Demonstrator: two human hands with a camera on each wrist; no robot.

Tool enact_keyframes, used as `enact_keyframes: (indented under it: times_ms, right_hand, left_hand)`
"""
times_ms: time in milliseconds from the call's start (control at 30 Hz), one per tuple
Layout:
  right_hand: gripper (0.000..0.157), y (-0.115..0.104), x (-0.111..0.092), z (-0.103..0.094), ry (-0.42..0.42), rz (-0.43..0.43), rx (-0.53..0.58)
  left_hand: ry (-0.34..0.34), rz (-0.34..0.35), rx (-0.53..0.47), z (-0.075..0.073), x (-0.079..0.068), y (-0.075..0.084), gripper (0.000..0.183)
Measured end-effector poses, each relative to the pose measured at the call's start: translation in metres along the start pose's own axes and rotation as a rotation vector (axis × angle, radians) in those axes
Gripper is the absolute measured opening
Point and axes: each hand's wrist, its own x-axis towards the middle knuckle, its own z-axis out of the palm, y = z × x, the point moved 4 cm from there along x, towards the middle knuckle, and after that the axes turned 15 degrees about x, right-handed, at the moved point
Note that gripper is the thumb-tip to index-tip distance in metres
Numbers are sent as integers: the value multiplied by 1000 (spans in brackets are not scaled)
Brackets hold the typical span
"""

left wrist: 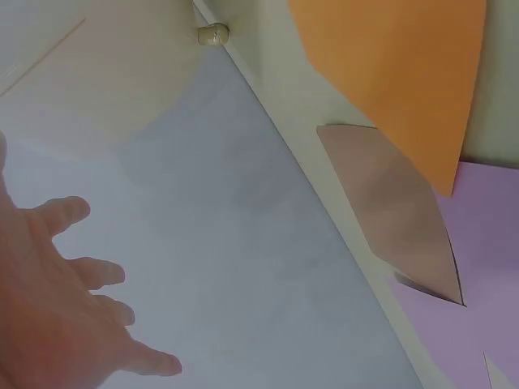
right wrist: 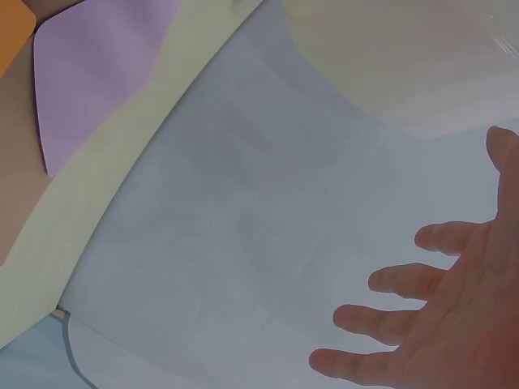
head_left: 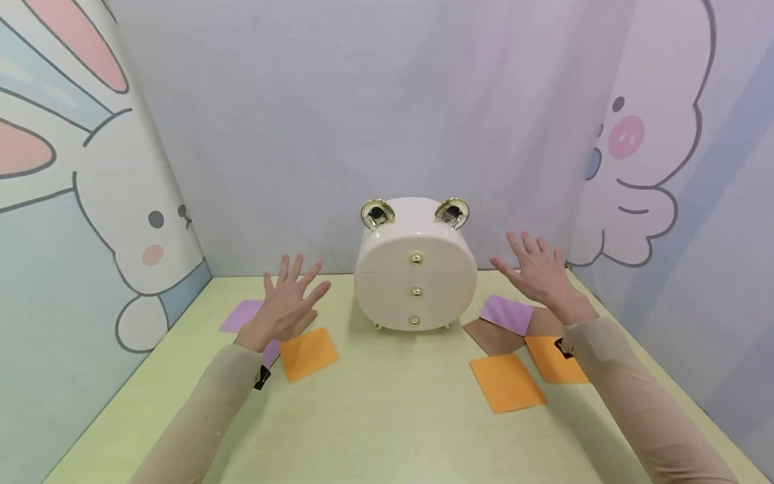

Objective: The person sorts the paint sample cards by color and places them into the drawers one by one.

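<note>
A cream rounded box (head_left: 414,292) stands upright near the back of the table, with three gold knobs down its front, two gold ears on top and small gold feet. My left hand (head_left: 283,306) hovers left of it, fingers spread, holding nothing. Under and around that hand lie an orange sheet (head_left: 309,354), a brown sheet (left wrist: 389,203) and purple sheets (head_left: 240,316), partly hidden by the hand and wrist. To the box's right my right hand (head_left: 541,274) is raised with spread fingers, also holding nothing. Below it a purple sheet (head_left: 506,314) overlaps brown sheets (head_left: 497,337).
Two orange sheets (head_left: 508,382) lie nearer the front on the right, one partly behind the right wrist. The pale yellow table (head_left: 387,417) meets a grey-white back wall (head_left: 302,134). Side walls carry cartoon animals, a rabbit (head_left: 127,222) at left.
</note>
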Motion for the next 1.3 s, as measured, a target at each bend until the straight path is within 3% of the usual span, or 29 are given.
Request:
enact_keyframes:
  times_ms: [100, 233, 367, 500, 700, 1067, 1167, 1300]
  right_hand:
    - [84, -1, 0, -2, -4, -4, -2]
    - [84, -3, 0, -3, -7, -19, -7]
    - [81, -5, 0, -4, -7, -33, 3]
    - [82, -7, -1, -5, -13, -31, 22]
    - [80, -13, -2, -7, 5, -53, 36]
    - [56, -33, -8, -12, 173, -186, 144]
    - [52, -46, -11, -12, 212, -230, 235]
    - [47, -63, -13, -9, 178, -234, 453]
  left_hand:
    - [25, 7, -47, -2, 4, 2, 73]
    - [71, 2, -191, -13, 11, 10, 72]
    - [140, 22, -317, -34, 23, 28, 61]
    - [208, 39, -359, -54, 37, 48, 50]
    - [234, 28, -450, -73, 52, 75, 41]
    - [217, -27, -484, -75, 65, 96, 33]
    - [226, -35, -476, -74, 66, 99, 33]
    - [227, -52, -475, -73, 67, 99, 32]
